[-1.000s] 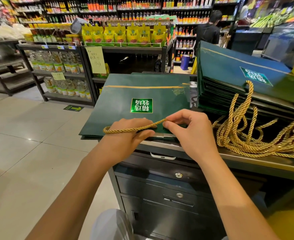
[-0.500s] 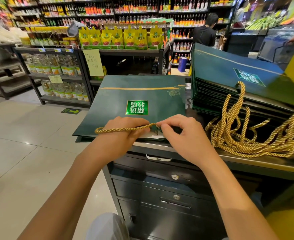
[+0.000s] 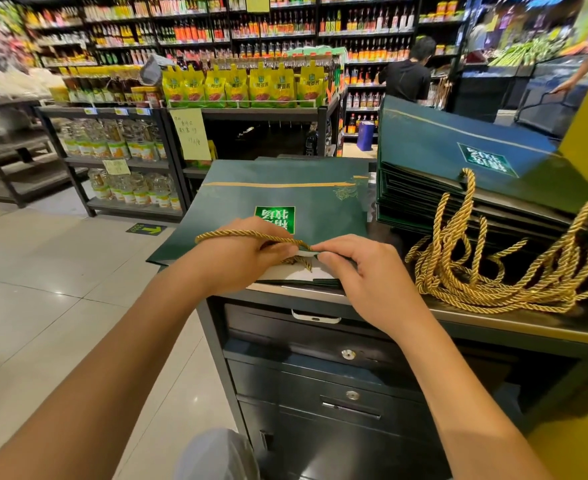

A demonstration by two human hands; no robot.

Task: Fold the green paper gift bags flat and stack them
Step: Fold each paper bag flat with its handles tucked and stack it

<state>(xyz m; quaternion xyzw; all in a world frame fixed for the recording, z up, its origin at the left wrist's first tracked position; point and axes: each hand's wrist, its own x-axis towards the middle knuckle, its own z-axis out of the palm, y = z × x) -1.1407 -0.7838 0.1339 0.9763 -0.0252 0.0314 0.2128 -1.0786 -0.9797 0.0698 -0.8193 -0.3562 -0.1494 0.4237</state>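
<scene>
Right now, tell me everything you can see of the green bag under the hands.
The green bag lies flat on the counter, overhanging its left edge, beside the stack of folded bags. Glossy dark green paper, a thin gold line across the far part, a bright green label upside down. White inside shows at the near mouth. Its gold cord handle loops over the left hand, which pinches it; the right hand pinches the near edge.

Your left forearm (image 3: 129, 341) and right forearm (image 3: 441, 375) are bare along all the length that shows, slim and smooth, with uncovered wrists. Your left hand (image 3: 237, 258) and right hand (image 3: 365, 275) are bare as well, the fingers slender. At the bottom edge, your leg is clad in pale grey, smooth cloth trousers (image 3: 216, 455), slightly blurred, seen only as a rounded knee.
</scene>
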